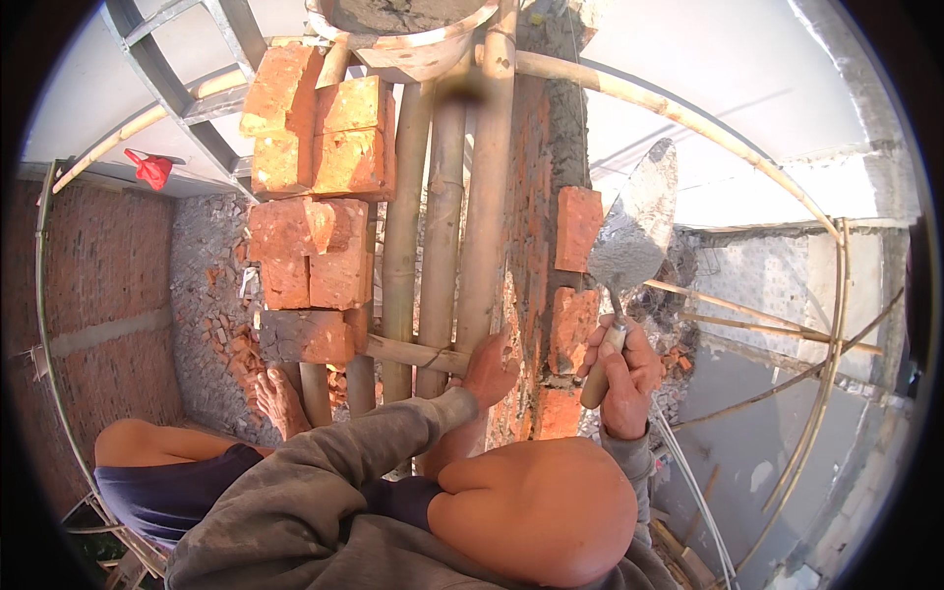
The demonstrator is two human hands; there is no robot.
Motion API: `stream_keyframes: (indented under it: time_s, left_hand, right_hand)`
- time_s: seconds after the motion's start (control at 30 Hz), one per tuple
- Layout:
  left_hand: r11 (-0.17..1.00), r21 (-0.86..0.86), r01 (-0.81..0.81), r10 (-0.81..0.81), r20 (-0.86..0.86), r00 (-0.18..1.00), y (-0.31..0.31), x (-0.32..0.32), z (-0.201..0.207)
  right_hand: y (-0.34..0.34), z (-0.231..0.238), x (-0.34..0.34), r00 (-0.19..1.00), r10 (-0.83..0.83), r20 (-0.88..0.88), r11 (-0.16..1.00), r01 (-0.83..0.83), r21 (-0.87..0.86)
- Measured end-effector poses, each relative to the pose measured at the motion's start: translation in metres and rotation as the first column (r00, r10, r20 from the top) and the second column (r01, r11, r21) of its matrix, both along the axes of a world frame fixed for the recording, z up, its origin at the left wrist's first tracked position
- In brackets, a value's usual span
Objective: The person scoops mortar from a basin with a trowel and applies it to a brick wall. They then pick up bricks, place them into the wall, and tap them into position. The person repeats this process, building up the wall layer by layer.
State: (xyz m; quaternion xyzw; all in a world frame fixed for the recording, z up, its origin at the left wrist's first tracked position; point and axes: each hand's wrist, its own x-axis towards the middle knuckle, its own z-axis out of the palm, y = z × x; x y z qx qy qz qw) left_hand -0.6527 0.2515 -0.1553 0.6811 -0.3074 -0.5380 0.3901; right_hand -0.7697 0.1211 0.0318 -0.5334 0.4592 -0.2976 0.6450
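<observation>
Building site, strong sunlight; brick wall (108, 265) at far left, pale wall (767, 59) at upper right, rubble ground (202, 280) well below. Right hand (629, 374): grip closed round the wooden handle (601, 382) of a trowel. Trowel blade (637, 231) points away from the person, metal face streaked grey, to the right of the narrow wall being laid. Left hand (490, 369): near the left face of that wall, just beyond the end of a short crosswise pole (413, 352); fingers partly hidden, can't tell if the grip is open or holding anything.

Narrow wall (551, 118) runs up the middle, grey mortar along its far stretch. On its near stretch, three orange bricks in a row: far brick (578, 228) just left of the blade, middle brick (570, 329) just left of the right hand, near brick (559, 411) closest to the body. Left of the wall, lengthwise bamboo poles (447, 211). Left of those, brick stacks (315, 236), the nearest one with a dark-faced brick (295, 336). Tub (418, 61) of grey mortar at the top, metal ladder (162, 84) upper left, red cloth (149, 169) below it. Bare foot (280, 401) beside the nearest stack.
</observation>
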Motion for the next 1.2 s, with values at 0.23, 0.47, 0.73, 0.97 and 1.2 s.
stream_keyframes:
  time_s: [0.23, 0.47, 0.73, 0.97, 1.2]
  left_hand:
    - [0.883, -0.167, 0.439, -0.377, 0.308, 0.874, 0.024, -0.01, -0.007]
    - [0.809, -0.458, 0.369, -0.056, 0.564, 0.824, -0.031, 0.006, 0.009]
    - [0.723, -0.235, 0.65, -0.12, 0.883, 0.453, -0.133, 0.022, 0.019]
    - [0.656, 0.024, 0.754, -0.361, 0.888, 0.285, -0.149, 0.039, 0.023]
    - [0.603, 0.164, 0.781, -0.485, 0.852, 0.196, -0.154, 0.034, 0.041]
  right_hand:
    - [-0.023, 0.018, 0.056, 0.96, 0.273, -0.057, 0.934, -0.251, 0.253]
    - [-0.1, 0.052, 0.069, 0.472, 0.539, -0.697, 0.753, -0.641, 0.148]
    - [-0.171, 0.075, 0.151, -0.126, -0.154, -0.98, -0.015, -0.991, 0.129]
    - [-0.162, 0.041, 0.196, -0.483, -0.103, -0.869, -0.093, -0.865, 0.492]
    - [-0.206, 0.022, 0.228, -0.476, -0.304, -0.825, 0.039, -0.872, 0.488]
